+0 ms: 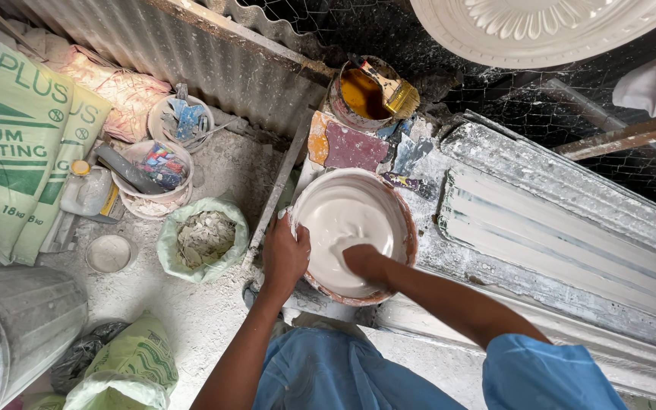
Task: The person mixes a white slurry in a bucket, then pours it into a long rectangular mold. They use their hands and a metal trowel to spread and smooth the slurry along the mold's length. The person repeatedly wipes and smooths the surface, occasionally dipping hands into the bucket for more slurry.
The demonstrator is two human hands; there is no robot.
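Plaster bowl (402,220), right hand (364,262) fingers sunk, hidden, left hand (285,254) gripping rim

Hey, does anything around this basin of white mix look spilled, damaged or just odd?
Nothing is tipped over. The right hand is sunk bare into the white liquid in the round plaster-crusted basin, while the left hand grips its rim. White dust and dried splashes coat the floor, and the green plastic bag of broken plaster pieces sits open.

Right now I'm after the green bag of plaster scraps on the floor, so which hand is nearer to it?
Left. The left hand grips the basin rim, just beside the green bag. The right hand is in the white mix, farther away.
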